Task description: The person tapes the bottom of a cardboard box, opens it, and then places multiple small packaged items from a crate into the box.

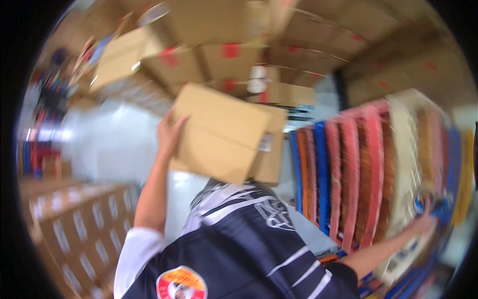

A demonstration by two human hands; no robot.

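Note:
A flat-topped brown cardboard box [220,134] is tilted in front of my body, with my left hand [170,132] gripping its left edge, thumb on top. Beneath its right side shows another cardboard piece or box [270,153] with a small white label; I cannot tell whether the two are joined. My right arm stretches far out to the right. There my right hand [425,220] is at a blue, rounded object [440,207], perhaps a tape dispenser, above the stacked goods. Blur hides whether the fingers are closed around it.
Upright rows of pink, blue, brown and cream pieces [354,179], perhaps textile, stand at my right. Stacked cardboard boxes with red tape [230,56] line the front. More labelled cartons [86,231] stand at the lower left. Pale floor [112,145] shows left of me.

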